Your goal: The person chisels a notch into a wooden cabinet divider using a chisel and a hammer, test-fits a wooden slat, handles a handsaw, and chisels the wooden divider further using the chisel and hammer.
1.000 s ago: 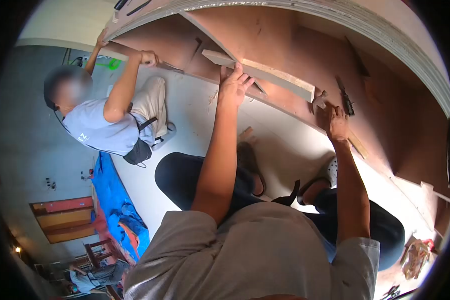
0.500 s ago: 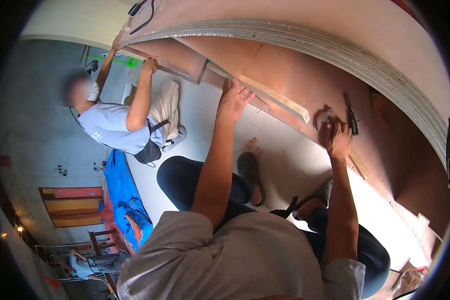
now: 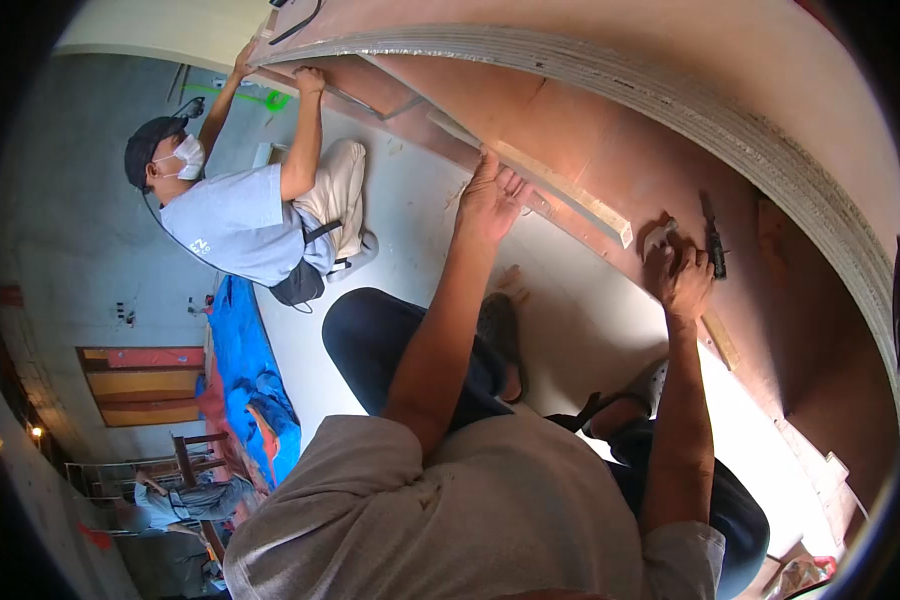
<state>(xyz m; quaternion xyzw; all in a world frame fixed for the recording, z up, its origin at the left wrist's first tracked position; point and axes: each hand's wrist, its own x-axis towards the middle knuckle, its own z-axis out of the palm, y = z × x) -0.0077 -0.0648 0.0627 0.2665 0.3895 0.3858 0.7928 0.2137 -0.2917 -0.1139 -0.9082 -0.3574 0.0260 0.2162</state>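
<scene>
My left hand point(image 3: 490, 203) grips the near edge of a pale wooden strip point(image 3: 570, 195), thumb on top and fingers curled against it. The strip lies along a brown panel point(image 3: 580, 125) beneath a curved, layered board edge. My right hand point(image 3: 687, 285) is closed round a hammer point(image 3: 722, 342); its pale head shows beyond my fingers and its wooden handle sticks out below. Just beside that hand, a dark, slim tool point(image 3: 714, 240) lies on the brown surface.
A co-worker point(image 3: 235, 220) crouches at the left, both hands at the far end of the panel. The curved layered edge point(image 3: 670, 95) arches over my hands. A blue sheet point(image 3: 240, 340) lies at left on the floor point(image 3: 410, 240). Another person point(image 3: 195, 505) is farther back.
My left hand's spread fingers have curled in against the wooden strip. The view has shifted slightly. My right hand stays on the hammer, and the co-worker's nearer hand has moved up along the panel.
</scene>
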